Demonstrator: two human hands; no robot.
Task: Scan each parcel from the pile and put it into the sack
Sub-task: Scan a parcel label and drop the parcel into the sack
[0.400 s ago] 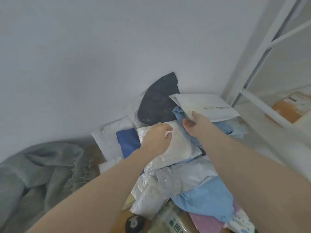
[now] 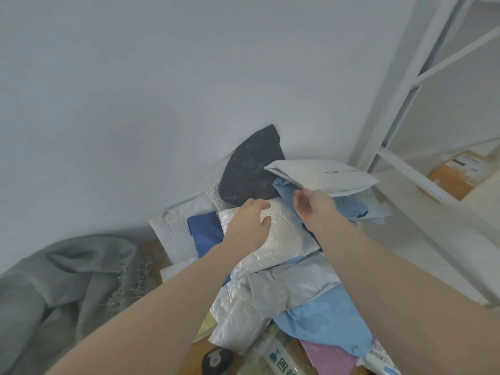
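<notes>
A pile of soft mailer parcels lies against the wall. My left hand (image 2: 250, 223) rests on a silver-white crinkled parcel (image 2: 281, 239) at the top of the pile, fingers curled over its upper edge. My right hand (image 2: 315, 208) hovers just right of it, fingers loosely bent, holding nothing, just below a white padded envelope (image 2: 322, 175). A black parcel (image 2: 251, 171) leans on the wall behind. Light blue parcels (image 2: 324, 320) and a dark blue one (image 2: 204, 231) lie in the heap. A grey sack (image 2: 54, 288) is crumpled at the left.
A white metal shelf frame (image 2: 400, 85) stands at the right, with an orange-brown parcel (image 2: 454, 174) on its shelf. A dark round object (image 2: 216, 361) sits at the bottom edge beside a printed green-and-white packet (image 2: 278, 358) and a pink parcel (image 2: 330, 358).
My right hand has come off the white padded envelope's edge and opened slightly. My left hand stays on the silver-white parcel.
</notes>
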